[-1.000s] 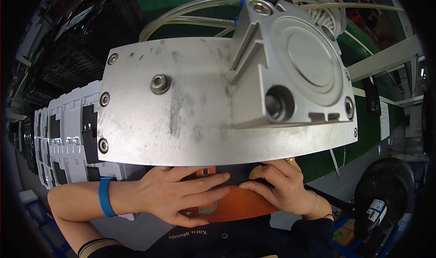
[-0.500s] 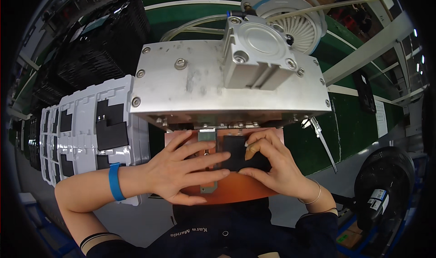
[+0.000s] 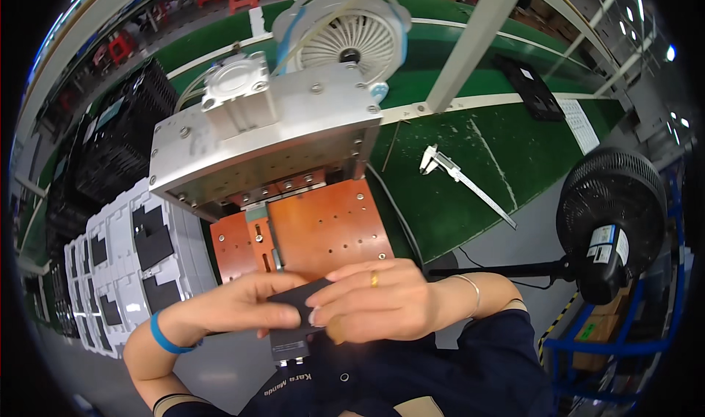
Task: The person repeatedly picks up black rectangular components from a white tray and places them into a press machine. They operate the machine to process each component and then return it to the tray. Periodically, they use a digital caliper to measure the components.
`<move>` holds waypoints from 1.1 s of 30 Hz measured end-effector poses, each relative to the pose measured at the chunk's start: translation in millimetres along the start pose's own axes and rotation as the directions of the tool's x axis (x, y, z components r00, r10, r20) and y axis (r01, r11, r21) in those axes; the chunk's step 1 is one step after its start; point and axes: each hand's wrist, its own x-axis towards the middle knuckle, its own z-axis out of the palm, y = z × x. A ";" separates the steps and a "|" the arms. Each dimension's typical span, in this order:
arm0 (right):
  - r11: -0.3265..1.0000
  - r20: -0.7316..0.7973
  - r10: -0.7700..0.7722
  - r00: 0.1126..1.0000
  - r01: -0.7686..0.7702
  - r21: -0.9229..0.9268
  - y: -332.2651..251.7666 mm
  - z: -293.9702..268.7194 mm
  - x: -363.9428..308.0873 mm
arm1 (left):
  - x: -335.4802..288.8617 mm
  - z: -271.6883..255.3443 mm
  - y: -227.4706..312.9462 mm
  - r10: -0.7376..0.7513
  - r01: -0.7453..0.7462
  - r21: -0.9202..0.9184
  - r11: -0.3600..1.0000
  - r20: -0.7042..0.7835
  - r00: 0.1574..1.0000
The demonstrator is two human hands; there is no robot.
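Both hands hold a flat black L-shaped piece [image 3: 289, 343] close to my body, in front of the orange plate. Small metal tabs stick out of its lower end. My left hand [image 3: 253, 303] grips its left side, thumb on top and fingers underneath. Laid across its upper right part, my right hand [image 3: 382, 299] covers much of the surface. The orange plate [image 3: 323, 230] has screw holes and a metal stop strip [image 3: 263, 244], and extends out from under a silver metal press [image 3: 294, 134].
White trays [image 3: 183, 233] with similar black pieces [image 3: 152, 237] stand left, black crates [image 3: 121, 138] behind them. On the green bench [image 3: 411, 219] lies a caliper [image 3: 470, 182]. A black fan [image 3: 613, 211] stands right; a white fan [image 3: 352, 46] sits behind the press.
The black piece has come off the orange plate toward my body. My left hand, earlier spread over the plate, now grips the piece too. The view has swung right.
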 end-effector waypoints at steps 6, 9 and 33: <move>0.803 -0.284 0.226 0.932 -0.343 -0.486 41.3 -39.1 -36.2 | 8.7 3.6 0.2 0.078 -0.083 -0.068 0.994 -0.072 0.994; 0.465 -0.487 0.495 0.720 -0.693 -0.551 96.6 -91.0 -122.9 | 15.7 -7.9 -9.9 0.118 -0.126 -0.043 0.991 -0.153 0.981; 0.719 -0.442 0.558 0.702 -0.675 -0.166 23.0 -42.7 -71.6 | 22.8 -4.4 -21.1 0.236 -0.290 -0.053 0.956 -0.452 0.860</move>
